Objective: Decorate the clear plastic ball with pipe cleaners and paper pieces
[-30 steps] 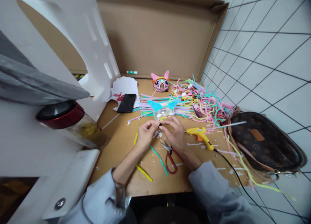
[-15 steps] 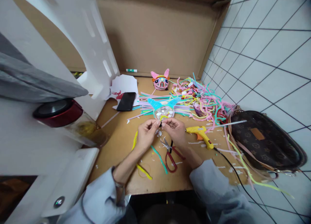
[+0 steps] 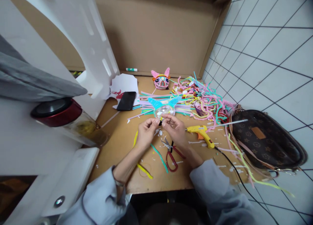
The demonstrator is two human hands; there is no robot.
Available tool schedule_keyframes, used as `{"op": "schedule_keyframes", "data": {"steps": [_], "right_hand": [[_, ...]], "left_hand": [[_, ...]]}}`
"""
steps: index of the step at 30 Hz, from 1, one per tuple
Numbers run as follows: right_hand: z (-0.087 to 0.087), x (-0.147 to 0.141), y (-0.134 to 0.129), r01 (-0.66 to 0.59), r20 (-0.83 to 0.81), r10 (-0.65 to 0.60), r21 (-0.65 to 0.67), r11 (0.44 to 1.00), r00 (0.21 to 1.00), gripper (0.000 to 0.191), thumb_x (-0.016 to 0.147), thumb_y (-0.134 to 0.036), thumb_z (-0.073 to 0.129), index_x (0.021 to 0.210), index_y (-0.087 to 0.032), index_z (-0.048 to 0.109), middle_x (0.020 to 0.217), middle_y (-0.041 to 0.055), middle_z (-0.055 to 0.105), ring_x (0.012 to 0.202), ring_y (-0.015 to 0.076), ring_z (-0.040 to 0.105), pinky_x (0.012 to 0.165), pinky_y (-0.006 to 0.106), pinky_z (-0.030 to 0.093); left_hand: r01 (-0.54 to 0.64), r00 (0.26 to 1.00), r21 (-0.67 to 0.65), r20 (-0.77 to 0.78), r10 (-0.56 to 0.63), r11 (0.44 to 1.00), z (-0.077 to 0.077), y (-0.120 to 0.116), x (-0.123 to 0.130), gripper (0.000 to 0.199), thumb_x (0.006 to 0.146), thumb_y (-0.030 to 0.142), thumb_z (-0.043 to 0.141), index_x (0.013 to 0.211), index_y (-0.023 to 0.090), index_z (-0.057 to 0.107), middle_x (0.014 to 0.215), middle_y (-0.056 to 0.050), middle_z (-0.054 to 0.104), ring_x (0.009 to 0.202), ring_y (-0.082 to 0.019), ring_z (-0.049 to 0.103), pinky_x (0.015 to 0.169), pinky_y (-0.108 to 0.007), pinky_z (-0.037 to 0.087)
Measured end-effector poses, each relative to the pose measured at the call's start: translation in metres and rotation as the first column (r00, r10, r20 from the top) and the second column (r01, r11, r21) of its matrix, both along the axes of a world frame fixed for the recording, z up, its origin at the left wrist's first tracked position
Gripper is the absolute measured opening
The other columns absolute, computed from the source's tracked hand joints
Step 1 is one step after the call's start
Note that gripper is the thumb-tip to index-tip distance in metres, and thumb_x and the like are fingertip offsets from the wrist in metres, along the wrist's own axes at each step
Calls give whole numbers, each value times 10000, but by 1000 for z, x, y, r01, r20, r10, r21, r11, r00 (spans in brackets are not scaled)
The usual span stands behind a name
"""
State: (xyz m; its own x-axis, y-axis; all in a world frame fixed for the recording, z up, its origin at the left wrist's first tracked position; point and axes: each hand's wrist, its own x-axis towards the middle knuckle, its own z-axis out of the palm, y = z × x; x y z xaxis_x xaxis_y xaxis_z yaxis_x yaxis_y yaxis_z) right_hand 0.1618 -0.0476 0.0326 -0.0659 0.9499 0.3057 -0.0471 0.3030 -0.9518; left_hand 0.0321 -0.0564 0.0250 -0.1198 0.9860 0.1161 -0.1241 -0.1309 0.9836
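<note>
My left hand (image 3: 146, 132) and my right hand (image 3: 176, 131) meet over the middle of the table, fingertips pinched together. Between them is a small yellow and black pipe cleaner (image 3: 160, 121), partly covered by the fingers. Just beyond lies a clear round ball with blue fuzzy ears (image 3: 154, 103). Red-handled scissors (image 3: 172, 160) lie below my right hand, and a teal pipe cleaner (image 3: 160, 156) rests beside them. A yellow pipe cleaner (image 3: 144, 170) runs along my left forearm.
A yellow glue gun (image 3: 202, 133) sits to the right, its cord trailing off the table. Behind are a finished pink-eared figure (image 3: 161, 81), a tangle of pipe cleaners (image 3: 207, 98) and a phone (image 3: 126, 101). A brown bag (image 3: 266, 137) stands right; a glass bottle (image 3: 83, 127) is left.
The yellow end that stuck up above my fingertips now shows much less, and more of the black part is visible. Both hands stay nearly in place, still pinching.
</note>
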Motion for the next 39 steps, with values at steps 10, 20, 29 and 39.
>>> {"op": "schedule_keyframes", "data": {"steps": [10, 20, 29, 39], "right_hand": [[1, 6, 4, 0, 146, -37, 243, 970, 989, 132, 759, -204, 705, 879, -227, 756, 820, 11, 661, 722, 136, 597, 675, 274, 515], [1, 4, 3, 63, 92, -90, 260, 964, 992, 58, 726, -192, 726, 775, -222, 737, 755, -2, 671, 673, 131, 599, 638, 265, 517], [1, 4, 4, 64, 133, -96, 223, 973, 986, 36, 737, -225, 717, 771, -215, 716, 773, 7, 662, 682, 137, 597, 658, 278, 523], [5, 5, 1, 112, 123, -141, 219, 969, 982, 37, 734, -227, 717, 771, -222, 726, 765, 8, 667, 701, 144, 593, 664, 279, 513]], "left_hand": [[54, 998, -7, 20, -54, 999, 0, 1, -2, 471, 716, 601, 717, 675, 138, 643, 541, 47, 475, 499, -67, 323, 504, -211, 286], [90, 992, -74, 98, -82, 993, -3, 3, -1, 493, 687, 621, 729, 647, 146, 603, 489, 67, 384, 451, -56, 263, 463, -215, 211], [142, 972, -94, 203, -120, 985, 3, 2, 1, 519, 702, 611, 715, 543, 166, 501, 425, 61, 366, 415, -57, 293, 450, -217, 204], [224, 935, -77, 298, -192, 972, 10, 0, 2, 417, 639, 506, 796, 625, 149, 581, 465, 61, 408, 440, -45, 272, 459, -216, 184]]}}
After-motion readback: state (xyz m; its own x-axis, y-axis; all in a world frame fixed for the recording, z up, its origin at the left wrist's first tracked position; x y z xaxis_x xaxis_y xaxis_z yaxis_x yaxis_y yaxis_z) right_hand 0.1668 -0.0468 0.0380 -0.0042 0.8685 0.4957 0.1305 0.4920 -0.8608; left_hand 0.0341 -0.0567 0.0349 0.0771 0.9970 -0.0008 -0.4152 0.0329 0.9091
